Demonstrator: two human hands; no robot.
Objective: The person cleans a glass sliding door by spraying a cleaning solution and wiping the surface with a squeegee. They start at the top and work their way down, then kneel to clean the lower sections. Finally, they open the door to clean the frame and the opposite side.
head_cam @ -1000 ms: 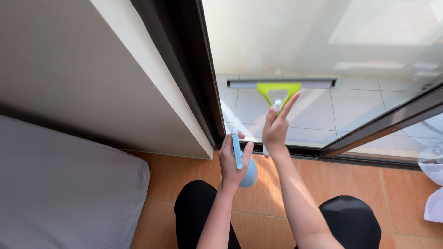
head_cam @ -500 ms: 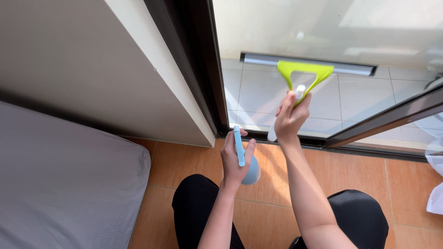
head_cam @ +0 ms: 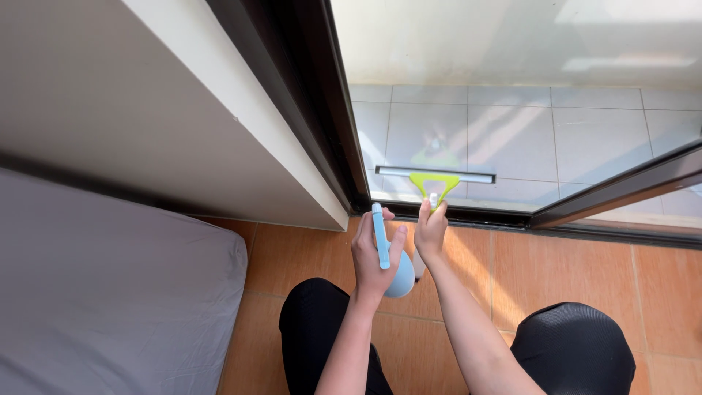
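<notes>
1. Two bare hands show in the head view, down low by a glass door (head_cam: 512, 139).
2. The right hand (head_cam: 430, 232) is closed around the handle of a green squeegee (head_cam: 434, 181). That grip is pressed shut on the handle.
3. The squeegee's long grey blade lies flat on the glass, near the bottom edge of the pane and just above the dark door track (head_cam: 475, 216).
4. The left hand (head_cam: 376, 256) is wrapped around a light blue spray bottle (head_cam: 391, 267). Its fingers curl tight on the bottle's neck, and the top of the bottle sticks up above the hand.
5. The spray bottle is held in the air over the orange floor tiles (head_cam: 563, 263), just beside the right wrist.
6. The person's knees in black trousers (head_cam: 570, 351) rest on the floor, one on each side of the arms.
7. A grey bed (head_cam: 102, 307) sits on the left, next to a white wall (head_cam: 146, 110).
8. Pale tiles (head_cam: 512, 132) show outside through the glass.
</notes>
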